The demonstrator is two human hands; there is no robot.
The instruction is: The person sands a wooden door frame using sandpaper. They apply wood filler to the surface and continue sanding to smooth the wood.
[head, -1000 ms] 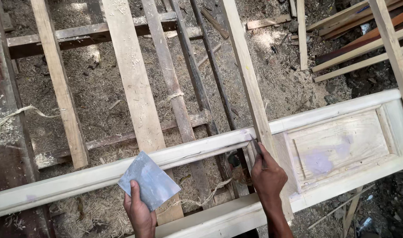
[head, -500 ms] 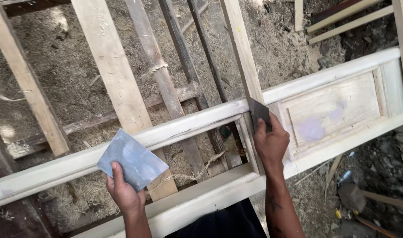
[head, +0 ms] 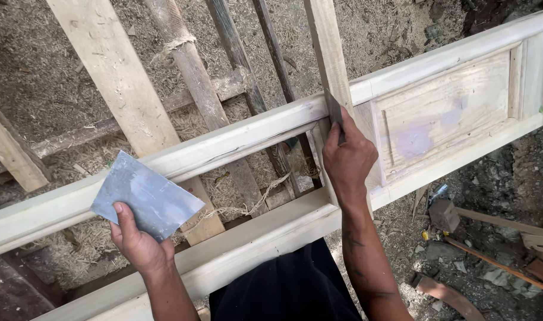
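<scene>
Pressing a thin dark metal scraper blade (head: 334, 114) against the joint of a pale wooden door frame (head: 236, 142), the right hand (head: 347, 159) is clenched around the blade's lower end. The left hand (head: 136, 244) pinches a flat grey metal sheet (head: 147, 195) by its lower edge, just in front of the frame's long rail. A recessed panel (head: 444, 116), smooth with a purplish patch, sits within the frame. Rough planks (head: 114, 77) and sawdust (head: 40, 77) lie beneath.
</scene>
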